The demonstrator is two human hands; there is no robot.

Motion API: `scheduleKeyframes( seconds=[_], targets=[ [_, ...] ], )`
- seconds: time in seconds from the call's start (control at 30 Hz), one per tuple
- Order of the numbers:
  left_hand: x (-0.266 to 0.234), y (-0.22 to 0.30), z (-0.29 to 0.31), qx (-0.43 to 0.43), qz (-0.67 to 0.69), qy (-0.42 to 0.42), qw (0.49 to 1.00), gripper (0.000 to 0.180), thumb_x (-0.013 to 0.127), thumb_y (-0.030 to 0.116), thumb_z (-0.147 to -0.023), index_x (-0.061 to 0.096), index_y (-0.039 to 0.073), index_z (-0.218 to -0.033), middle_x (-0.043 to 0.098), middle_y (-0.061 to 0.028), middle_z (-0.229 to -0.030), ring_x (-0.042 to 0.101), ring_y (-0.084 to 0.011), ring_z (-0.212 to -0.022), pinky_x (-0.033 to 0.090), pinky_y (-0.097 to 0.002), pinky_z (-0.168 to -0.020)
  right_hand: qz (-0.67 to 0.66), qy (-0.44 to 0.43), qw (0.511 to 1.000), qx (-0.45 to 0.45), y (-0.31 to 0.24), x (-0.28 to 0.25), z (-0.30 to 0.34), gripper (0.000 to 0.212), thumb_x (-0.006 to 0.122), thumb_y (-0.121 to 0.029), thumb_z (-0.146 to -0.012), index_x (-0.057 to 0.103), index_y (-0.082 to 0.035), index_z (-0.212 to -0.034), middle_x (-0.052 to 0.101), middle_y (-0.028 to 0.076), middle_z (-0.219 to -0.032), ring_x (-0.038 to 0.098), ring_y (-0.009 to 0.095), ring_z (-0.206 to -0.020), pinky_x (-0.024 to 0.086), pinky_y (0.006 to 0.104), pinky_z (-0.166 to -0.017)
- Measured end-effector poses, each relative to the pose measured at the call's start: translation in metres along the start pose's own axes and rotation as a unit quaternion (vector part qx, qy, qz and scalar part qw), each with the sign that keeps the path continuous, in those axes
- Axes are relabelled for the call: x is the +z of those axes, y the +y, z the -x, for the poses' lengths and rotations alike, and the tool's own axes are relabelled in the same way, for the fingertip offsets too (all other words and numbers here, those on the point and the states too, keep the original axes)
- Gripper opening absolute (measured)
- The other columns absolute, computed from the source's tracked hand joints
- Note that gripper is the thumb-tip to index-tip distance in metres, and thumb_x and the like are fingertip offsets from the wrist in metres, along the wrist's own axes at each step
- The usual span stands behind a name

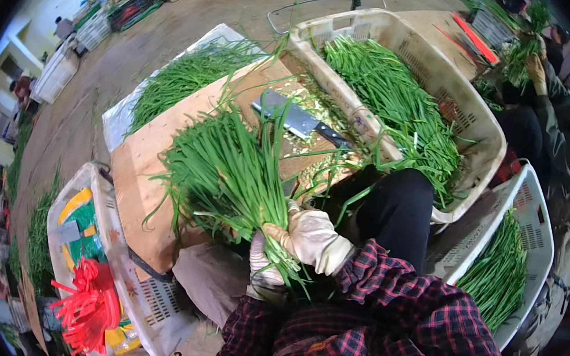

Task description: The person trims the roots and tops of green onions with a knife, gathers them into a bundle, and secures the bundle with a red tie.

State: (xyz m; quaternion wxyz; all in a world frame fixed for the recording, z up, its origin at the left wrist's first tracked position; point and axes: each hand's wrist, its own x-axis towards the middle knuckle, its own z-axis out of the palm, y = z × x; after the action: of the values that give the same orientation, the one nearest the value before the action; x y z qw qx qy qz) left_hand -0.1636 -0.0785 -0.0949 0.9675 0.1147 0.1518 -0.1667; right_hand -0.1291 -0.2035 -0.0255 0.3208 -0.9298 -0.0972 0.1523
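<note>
Your right hand (312, 239): gloved in off-white, fingers wrapped around the stem end of the bunch of green chives (230, 172), gripping it from the right.
Your left hand (263, 267): also gloved, closed on the same bunch lower down, just beneath your right hand; most of its fingers are hidden behind the stems.
Bunch: held low in front of you, root end in your hands, leaf tips fanning up and left over the wooden board (161, 165).
Board: a tan slab lying across the crates; a cleaver (298, 119) with a dark handle lies flat on it, beyond the bunch, with pale chive trimmings (315, 153) scattered around it.
Large beige crate (472, 114): to your upper right, touching the board's edge, holding a thick heap of loose chives (397, 99) laid lengthwise.
White crate on your right (538, 211): tilted, with another layer of chives (501, 270) along its lower side.
White crate on your left (111, 243): holds a bundle of red ties (87, 307) and yellow and green packets.
Sheet behind the board (121, 115): more chives (185, 74) piled on it.
Top right: another person's gloved hand (536, 65) holding chives.
</note>
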Motion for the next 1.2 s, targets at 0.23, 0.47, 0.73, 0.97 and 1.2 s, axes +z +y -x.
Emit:
scheduleKeyframes(
  seconds=[0.23, 0.47, 0.73, 0.97, 1.2],
  targets=[
    [0.0, 0.004, 0.001, -0.018, 0.033, -0.092, 0.995, 0.068, 0.065, 0.046, -0.083, 0.046, 0.002, -0.131, 0.058, -0.015, -0.119, 0.06, -0.0307, -0.099, 0.053, -0.0484, -0.079, 0.143, 0.17, 0.958, -0.184, -0.001, -0.084, 0.035, 0.067, 0.067, -0.03, -0.077, 0.045, 0.0, -0.133, 0.06, 0.019, -0.115, 0.056, 0.038, -0.109, 0.044, 0.0429, -0.095],
    [0.017, 0.022, 0.007, -0.025, 0.088, -0.138, 0.986, 0.066, 0.06, 0.051, -0.085, 0.044, 0.015, -0.138, 0.05, -0.011, -0.136, 0.047, -0.0323, -0.125, 0.041, -0.0626, -0.095, 0.4, -0.094, 0.903, -0.122, 0.066, -0.069, 0.015, 0.021, 0.063, -0.014, -0.068, 0.062, -0.006, -0.087, 0.063, 0.014, -0.078, 0.062, 0.031, -0.075, 0.049, 0.0413, -0.062],
    [0.005, 0.02, 0.012, -0.052, 0.065, 0.024, 0.996, 0.064, 0.063, 0.04, -0.085, 0.047, 0.002, -0.133, 0.057, -0.017, -0.126, 0.059, -0.0334, -0.11, 0.046, -0.0534, -0.097, 0.412, 0.256, 0.866, 0.118, 0.152, -0.255, 0.028, 0.046, 0.07, -0.014, -0.077, 0.055, -0.004, -0.12, 0.067, 0.016, -0.096, 0.064, 0.034, -0.084, 0.051, 0.0416, -0.071],
    [-0.008, 0.012, 0.014, -0.137, 0.144, -0.029, 0.98, 0.043, 0.064, 0.018, -0.09, 0.054, -0.001, -0.127, 0.063, -0.0159, -0.118, 0.064, -0.0284, -0.104, 0.053, -0.0444, -0.091, -0.136, -0.015, 0.99, -0.01, 0.023, -0.085, 0.017, 0.061, 0.06, -0.045, -0.09, 0.05, 0.003, -0.126, 0.057, 0.028, -0.12, 0.055, 0.037, -0.115, 0.044, 0.0378, -0.094],
    [0.01, 0.01, 0.02, -0.128, -0.003, 0.043, 0.991, 0.047, 0.078, 0.018, -0.08, 0.058, 0.008, -0.121, 0.065, -0.0044, -0.11, 0.064, -0.0177, -0.095, 0.054, -0.0336, -0.083, -0.402, 0.086, 0.911, 0.017, 0.083, 0.078, 0.006, 0.056, 0.039, -0.047, -0.1, 0.053, 0.002, -0.124, 0.059, 0.015, -0.109, 0.055, 0.025, -0.099, 0.042, 0.0326, -0.085]
  ],
)
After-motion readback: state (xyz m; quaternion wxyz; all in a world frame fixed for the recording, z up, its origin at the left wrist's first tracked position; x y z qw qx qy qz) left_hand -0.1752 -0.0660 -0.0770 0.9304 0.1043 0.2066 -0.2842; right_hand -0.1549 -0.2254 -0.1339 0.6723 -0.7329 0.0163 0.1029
